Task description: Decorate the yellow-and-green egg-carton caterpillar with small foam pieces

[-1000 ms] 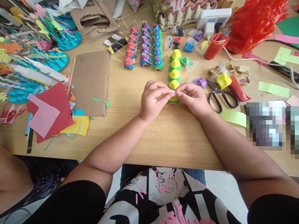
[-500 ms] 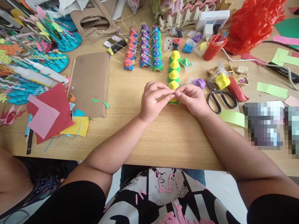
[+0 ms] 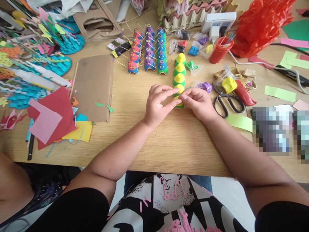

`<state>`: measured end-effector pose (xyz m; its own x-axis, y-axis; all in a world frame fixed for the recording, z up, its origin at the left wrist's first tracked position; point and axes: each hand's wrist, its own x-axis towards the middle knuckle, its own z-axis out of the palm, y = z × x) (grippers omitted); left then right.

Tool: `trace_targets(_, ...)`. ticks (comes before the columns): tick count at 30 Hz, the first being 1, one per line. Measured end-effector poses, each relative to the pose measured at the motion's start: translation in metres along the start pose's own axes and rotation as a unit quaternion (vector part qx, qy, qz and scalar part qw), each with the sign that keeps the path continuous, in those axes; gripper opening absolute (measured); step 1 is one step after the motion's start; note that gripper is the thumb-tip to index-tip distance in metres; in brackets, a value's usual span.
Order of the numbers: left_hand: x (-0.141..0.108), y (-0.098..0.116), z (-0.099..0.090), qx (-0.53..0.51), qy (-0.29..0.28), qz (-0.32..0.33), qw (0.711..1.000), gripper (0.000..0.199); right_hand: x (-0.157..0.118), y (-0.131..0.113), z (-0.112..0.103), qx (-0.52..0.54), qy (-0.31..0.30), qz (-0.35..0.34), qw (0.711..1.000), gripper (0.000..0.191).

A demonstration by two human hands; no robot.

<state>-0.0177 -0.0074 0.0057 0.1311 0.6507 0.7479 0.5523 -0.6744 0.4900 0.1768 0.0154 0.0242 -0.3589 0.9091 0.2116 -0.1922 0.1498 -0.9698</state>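
A green caterpillar-like strip with yellow domes (image 3: 180, 68) stands upright on the table, its near end partly behind my fingers. My left hand (image 3: 160, 103) is beside that near end, thumb and forefinger spread apart with nothing visible between them. On the other side my right hand (image 3: 199, 101) pinches with thumb and forefinger; something tiny and purplish seems to show at the tips, too small to name. Three finished-looking painted strips with pins, one red and blue (image 3: 135, 53), one purple (image 3: 149, 48), one green and blue (image 3: 161, 51), stand farther back.
Black scissors (image 3: 228, 100), a purple clay packet (image 3: 205, 86) and a yellow one (image 3: 229, 84) lie right of my hands. A red cup (image 3: 220, 51) is behind them. Cardboard (image 3: 93, 87) and coloured paper (image 3: 55, 119) lie left. A person's arm (image 3: 14, 187) shows lower left.
My left thumb and forefinger have parted and drawn slightly away from my right fingertips, where they met before. My right hand has barely moved.
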Motion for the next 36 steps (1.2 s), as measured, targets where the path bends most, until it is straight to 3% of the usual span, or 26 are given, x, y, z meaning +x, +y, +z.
trace_targets(6,-0.0008,0.0007,-0.0004,-0.011,-0.029,-0.007,1.000,0.028,-0.0003,0.0025,-0.0002,0.008,0.010,-0.002,1.000,0.050)
trace_targets(15,0.0008,0.0019,0.0008,0.003,0.001,0.004,1.000,0.011,-0.0008,0.0012,-0.0005,-0.006,-0.006,-0.006,1.000,0.052)
trace_targets(28,0.0003,0.0034,0.0015,-0.009,0.018,-0.026,0.999,0.026,-0.0005,0.0091,-0.0063,-0.010,0.009,-0.020,1.000,0.052)
trace_targets(36,-0.0001,0.0015,0.0026,-0.047,0.016,-0.053,0.997,0.019,-0.0005,0.0078,-0.0062,-0.012,0.012,-0.022,1.000,0.053)
